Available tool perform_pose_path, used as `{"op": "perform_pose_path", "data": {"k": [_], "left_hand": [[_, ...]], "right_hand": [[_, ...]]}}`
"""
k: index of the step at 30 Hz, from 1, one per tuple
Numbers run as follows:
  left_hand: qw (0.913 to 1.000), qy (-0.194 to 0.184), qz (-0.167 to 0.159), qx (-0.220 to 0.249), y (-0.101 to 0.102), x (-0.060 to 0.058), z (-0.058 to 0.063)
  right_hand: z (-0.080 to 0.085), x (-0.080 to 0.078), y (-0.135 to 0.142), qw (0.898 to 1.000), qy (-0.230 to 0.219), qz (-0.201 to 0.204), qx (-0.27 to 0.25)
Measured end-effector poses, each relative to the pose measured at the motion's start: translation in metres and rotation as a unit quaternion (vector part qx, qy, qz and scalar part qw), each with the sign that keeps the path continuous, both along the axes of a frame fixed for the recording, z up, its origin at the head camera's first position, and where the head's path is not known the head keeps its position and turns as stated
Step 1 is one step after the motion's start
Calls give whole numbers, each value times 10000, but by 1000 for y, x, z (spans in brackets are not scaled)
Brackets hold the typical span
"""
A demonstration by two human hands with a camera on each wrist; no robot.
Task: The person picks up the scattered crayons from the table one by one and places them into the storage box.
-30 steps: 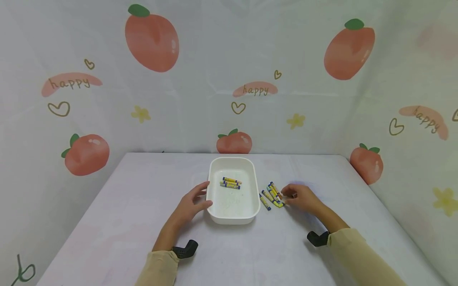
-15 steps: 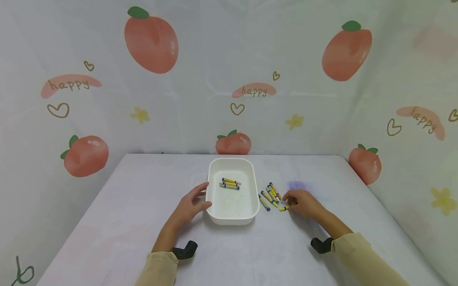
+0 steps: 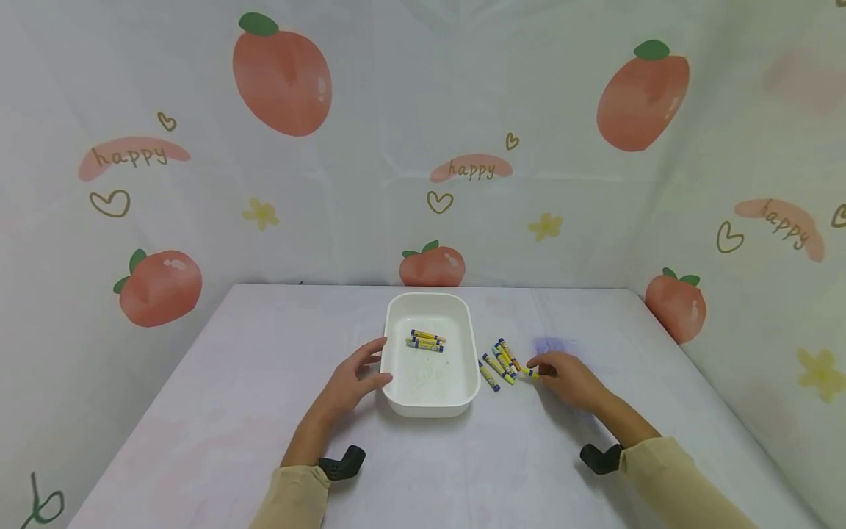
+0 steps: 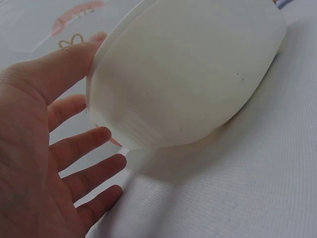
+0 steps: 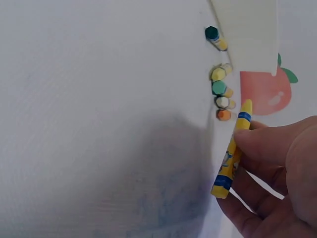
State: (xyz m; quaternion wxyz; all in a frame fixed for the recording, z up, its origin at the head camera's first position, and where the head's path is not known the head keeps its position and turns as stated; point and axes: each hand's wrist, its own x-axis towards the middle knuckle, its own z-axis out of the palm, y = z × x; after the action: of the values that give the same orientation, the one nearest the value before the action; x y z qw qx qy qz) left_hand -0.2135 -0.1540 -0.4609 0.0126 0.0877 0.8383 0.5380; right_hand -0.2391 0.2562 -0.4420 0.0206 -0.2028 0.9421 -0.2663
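Observation:
My right hand (image 3: 570,380) pinches a yellow crayon (image 5: 230,156) with blue bands between thumb and fingers, just right of a loose row of crayons (image 3: 504,358) on the table. In the right wrist view the row's ends show dark green, pale yellow, green, white and orange. A white plastic bin (image 3: 429,386) stands left of the row, with 3 crayons (image 3: 426,342) lying inside near its middle. At the bin's left side rests my left hand (image 3: 350,378), fingers spread and extended, fingertips right at the rim. The left wrist view shows the bin's outer wall (image 4: 188,79) beside these fingers.
A white cloth (image 3: 251,382) covers the table, with a purple smudge (image 3: 555,344) beyond the right hand. Behind and at the sides hangs a white curtain (image 3: 370,147) printed with peaches, hearts and flowers. Black wrist mounts (image 3: 344,464) sit on both wrists.
My right hand has drawn the yellow crayon from the row, moved slightly right and turned it in the fingers. The left hand and the bin stay in place.

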Motion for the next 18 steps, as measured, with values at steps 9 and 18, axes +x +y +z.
{"op": "perform_pose_path", "data": {"k": [9, 18], "left_hand": [[10000, 45, 10, 11, 0, -1, -4], [10000, 80, 16, -43, 0, 0, 0]], "right_hand": [[9, -6, -4, 9960, -292, -246, -810], [31, -19, -21, 9873, -385, -286, -1515]]}}
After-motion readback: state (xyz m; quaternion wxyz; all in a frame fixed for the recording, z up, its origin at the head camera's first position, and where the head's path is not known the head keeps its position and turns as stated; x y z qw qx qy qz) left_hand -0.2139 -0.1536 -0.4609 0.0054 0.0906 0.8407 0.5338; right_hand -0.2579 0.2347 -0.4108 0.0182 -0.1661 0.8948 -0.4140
